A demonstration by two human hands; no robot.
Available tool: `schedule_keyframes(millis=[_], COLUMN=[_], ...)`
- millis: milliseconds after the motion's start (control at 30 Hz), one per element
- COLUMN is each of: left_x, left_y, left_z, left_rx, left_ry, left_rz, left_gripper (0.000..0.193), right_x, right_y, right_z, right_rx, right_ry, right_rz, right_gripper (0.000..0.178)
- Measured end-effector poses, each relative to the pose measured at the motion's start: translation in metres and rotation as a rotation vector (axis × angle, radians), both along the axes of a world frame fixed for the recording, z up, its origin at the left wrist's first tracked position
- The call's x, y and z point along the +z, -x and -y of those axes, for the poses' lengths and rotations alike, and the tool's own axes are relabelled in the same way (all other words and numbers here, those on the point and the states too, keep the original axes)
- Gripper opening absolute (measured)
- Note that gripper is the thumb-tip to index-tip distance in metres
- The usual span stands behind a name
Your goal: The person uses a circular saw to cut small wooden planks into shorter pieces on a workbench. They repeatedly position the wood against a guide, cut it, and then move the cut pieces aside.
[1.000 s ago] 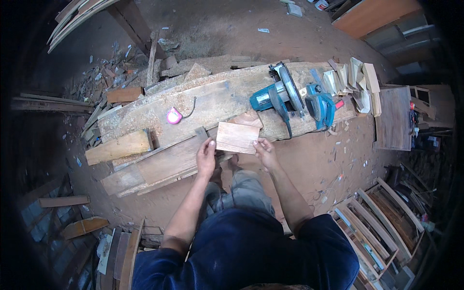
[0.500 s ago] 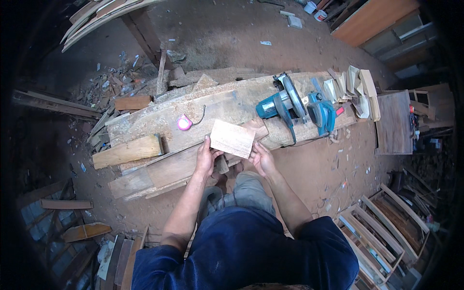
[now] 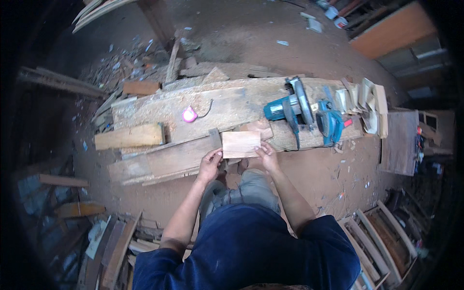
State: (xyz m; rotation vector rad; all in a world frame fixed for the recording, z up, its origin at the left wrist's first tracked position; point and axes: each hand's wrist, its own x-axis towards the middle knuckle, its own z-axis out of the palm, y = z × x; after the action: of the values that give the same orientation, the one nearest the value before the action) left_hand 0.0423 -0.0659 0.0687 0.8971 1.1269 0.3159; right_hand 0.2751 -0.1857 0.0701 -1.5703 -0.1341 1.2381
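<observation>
Far left on the surface (image 3: 232, 99), a pale wood block (image 3: 129, 137) lies lengthwise, shavings around. Next, a pink tape measure (image 3: 189, 114), dark strap trailing right. Left hand (image 3: 210, 165): fingers look pinched on the panel's left edge, near the lower corner; the far side of the grip is hidden. Small wooden panel (image 3: 241, 143): held between both hands, flat face up, in view over the surface's near edge; can't tell if anything supports it underneath. Looks light, stiff, thin; dry grain, so probably not slippery, though it could split along the grain if bent, and edges may splinter. Best hold: opposite short edges, thumbs on top, fingers under. Right hand (image 3: 267, 157): grasping the panel's lower right corner, thumb on the face. Further right, a teal circular saw (image 3: 290, 107), then a teal electric planer (image 3: 330, 127) just beside, then upright wood offcuts (image 3: 380, 108).
</observation>
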Motion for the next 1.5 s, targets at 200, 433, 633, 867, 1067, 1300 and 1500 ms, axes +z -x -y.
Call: schedule_keyframes(millis=[200,433,633,867,1067,1300,1500], left_x=[-0.052,-0.055,-0.08,-0.107,-0.094,-0.086,-0.087], left_y=[0.015,-0.009,-0.013,-0.022,-0.037,-0.06,-0.065], left_z=[0.03,0.036,0.03,0.004,0.005,0.019,0.02], left_rx=[0.213,0.324,0.375,0.472,0.397,0.345,0.415], left_ry=[-0.022,-0.038,-0.413,-0.353,-0.273,-0.684,-0.701], left_rz=[-0.169,-0.207,-0.456,-0.352,-0.448,-0.613,-0.776], left_gripper=[0.033,0.032,0.034,0.037,0.041,0.042,0.038], right_x=[-0.08,-0.087,-0.11,-0.119,-0.088,-0.109,-0.114], right_y=[-0.033,-0.039,-0.036,0.007,-0.011,-0.016,-0.008], right_z=[0.021,0.008,-0.002,-0.031,-0.041,-0.039,-0.049], right_rx=[0.117,0.196,0.211,0.229,0.288,0.357,0.527], right_ry=[0.067,0.024,-0.041,0.067,0.111,0.013,-0.043], right_rz=[0.058,0.048,0.187,0.147,0.023,0.078,0.155], right_gripper=[0.034,0.033,0.033,0.034,0.028,0.021,0.021])
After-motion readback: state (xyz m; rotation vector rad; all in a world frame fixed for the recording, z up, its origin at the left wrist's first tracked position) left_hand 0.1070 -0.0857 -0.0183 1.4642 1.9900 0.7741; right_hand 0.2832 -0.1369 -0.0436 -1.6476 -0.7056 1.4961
